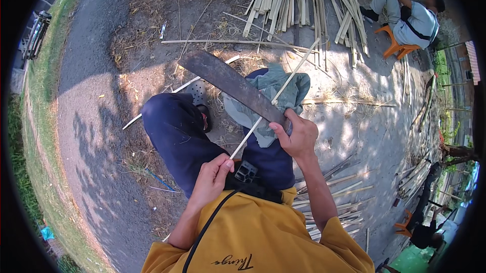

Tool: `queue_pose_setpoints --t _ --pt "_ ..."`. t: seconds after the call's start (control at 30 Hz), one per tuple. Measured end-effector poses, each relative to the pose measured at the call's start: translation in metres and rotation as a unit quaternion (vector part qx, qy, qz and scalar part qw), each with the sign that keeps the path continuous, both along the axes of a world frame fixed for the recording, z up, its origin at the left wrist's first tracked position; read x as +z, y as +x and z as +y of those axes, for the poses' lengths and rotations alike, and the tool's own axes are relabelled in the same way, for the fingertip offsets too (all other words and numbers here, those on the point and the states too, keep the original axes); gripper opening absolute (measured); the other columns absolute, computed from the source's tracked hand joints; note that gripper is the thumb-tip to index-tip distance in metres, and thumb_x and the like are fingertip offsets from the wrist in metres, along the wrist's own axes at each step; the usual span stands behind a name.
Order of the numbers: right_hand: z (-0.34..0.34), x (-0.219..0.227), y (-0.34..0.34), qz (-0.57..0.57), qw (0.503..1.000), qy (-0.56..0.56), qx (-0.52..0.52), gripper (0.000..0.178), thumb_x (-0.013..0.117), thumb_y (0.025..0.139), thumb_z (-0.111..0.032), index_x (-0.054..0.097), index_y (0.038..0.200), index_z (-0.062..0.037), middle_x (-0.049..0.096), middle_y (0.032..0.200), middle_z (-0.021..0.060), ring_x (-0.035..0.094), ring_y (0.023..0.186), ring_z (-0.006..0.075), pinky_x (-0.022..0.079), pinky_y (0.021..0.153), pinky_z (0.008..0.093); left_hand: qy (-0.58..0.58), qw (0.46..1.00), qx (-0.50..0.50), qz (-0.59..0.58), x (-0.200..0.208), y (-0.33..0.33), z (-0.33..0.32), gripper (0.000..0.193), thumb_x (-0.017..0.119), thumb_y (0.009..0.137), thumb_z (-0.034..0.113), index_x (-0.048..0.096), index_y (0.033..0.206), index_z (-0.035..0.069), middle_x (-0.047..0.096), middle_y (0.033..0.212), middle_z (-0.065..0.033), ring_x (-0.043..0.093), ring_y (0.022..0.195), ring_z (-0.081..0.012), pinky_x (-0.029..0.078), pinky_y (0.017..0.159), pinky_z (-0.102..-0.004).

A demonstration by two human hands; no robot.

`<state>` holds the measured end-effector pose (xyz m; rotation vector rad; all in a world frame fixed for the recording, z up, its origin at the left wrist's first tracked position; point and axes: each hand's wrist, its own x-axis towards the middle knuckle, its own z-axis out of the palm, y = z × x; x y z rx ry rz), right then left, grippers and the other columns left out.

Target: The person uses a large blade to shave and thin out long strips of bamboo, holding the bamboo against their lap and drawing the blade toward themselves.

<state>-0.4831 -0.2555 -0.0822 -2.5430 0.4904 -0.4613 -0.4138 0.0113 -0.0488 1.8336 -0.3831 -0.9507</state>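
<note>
My left hand [211,178], in front of my waist, is closed around the near end of a thin, pale bamboo strip [301,64]. The strip slants up and right across my right thigh. My right hand [299,134] grips a machete [228,81] at its near end, with the handle hidden in the hand. The dark, wide blade points to the upper left and crosses the strip, touching it or nearly so. Under both, a grey-green cloth [238,108] is draped over my right knee.
Cut strips [283,0] lie heaped on the ground ahead, and more strips [344,207] lie by my right side. A long strip [132,121] passes beyond my left knee. One person [412,22] sits on an orange stool [397,45]; another person [430,232] is at lower right.
</note>
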Motion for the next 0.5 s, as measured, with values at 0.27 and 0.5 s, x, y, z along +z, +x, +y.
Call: queue_pose_setpoints --t 0.27,0.5 --pt "-0.002 -0.004 -0.003 -0.013 0.998 0.046 -0.044 0.058 0.07 0.09 -0.063 0.069 0.097 -0.0054 0.064 0.062 0.0169 0.067 0.058 0.0375 0.048 0.053 0.043 0.029 0.998 -0.024 -0.05 0.007 0.003 0.029 0.024 0.055 0.108 0.015 0.06 0.089 0.002 0.046 0.061 -0.0089 0.041 0.055 -0.0158 0.032 0.053 -0.0338" --pt "-0.006 0.005 -0.018 -0.011 0.999 0.031 -0.016 0.055 0.074 0.088 -0.062 0.068 0.094 -0.0079 0.062 0.06 0.0127 0.063 0.052 0.0322 0.045 0.05 0.0407 -0.037 0.986 -0.088 -0.135 0.021 0.042 -0.017 0.025 0.053 0.108 0.015 0.06 0.09 0.0 0.054 0.066 -0.0159 0.055 0.057 -0.0277 0.042 0.058 -0.0402"
